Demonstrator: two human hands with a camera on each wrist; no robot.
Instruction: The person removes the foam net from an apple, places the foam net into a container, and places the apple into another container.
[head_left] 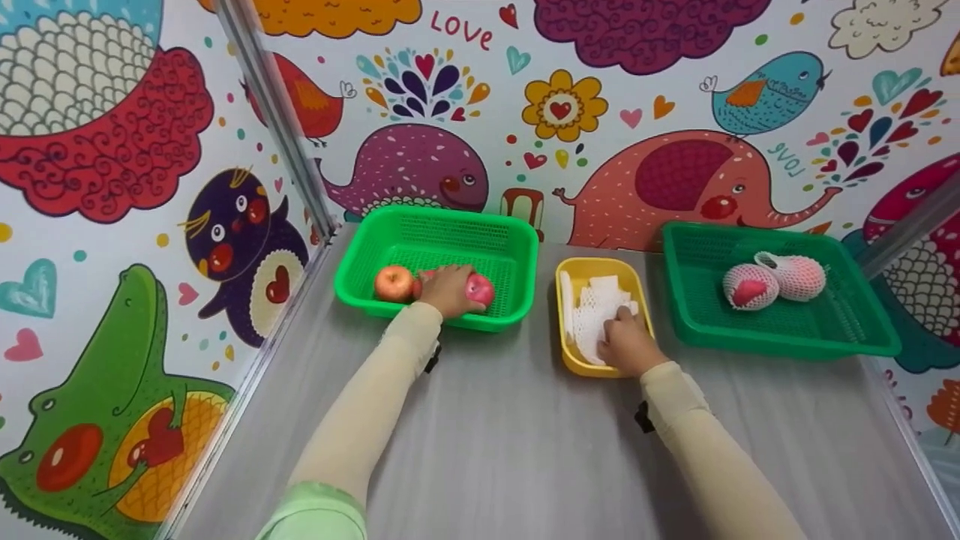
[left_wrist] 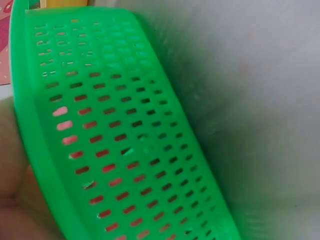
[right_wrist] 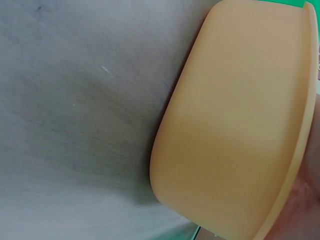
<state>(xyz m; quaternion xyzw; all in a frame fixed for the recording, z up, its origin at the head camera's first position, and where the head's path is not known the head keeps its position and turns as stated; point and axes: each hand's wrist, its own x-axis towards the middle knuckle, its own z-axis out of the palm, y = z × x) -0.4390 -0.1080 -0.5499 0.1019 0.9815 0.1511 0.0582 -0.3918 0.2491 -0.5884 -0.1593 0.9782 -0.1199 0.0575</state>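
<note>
In the head view my left hand [head_left: 448,290] reaches into the light green basket [head_left: 345,281] and holds a pinkish-red apple [head_left: 480,289], its fingers over the top. Another apple [head_left: 394,283], orange-red, sits to the left; more red fruit shows partly behind the hand. My right hand [head_left: 630,343] is inside the yellow container [head_left: 568,264], its fingers curled at the white foam fruit nets [head_left: 592,319] and pinching one. The basket wall [left_wrist: 115,125] hides most of the left hand in its wrist view. The container's side [right_wrist: 235,115] hides the right fingers in the other.
A darker green basket [head_left: 780,341] stands at the right with two fruits in foam nets, one a netted apple [head_left: 750,287], the other a netted pinkish fruit [head_left: 801,277]. All three containers stand on a grey table [head_left: 510,450] against cartoon-printed walls with metal corner strips.
</note>
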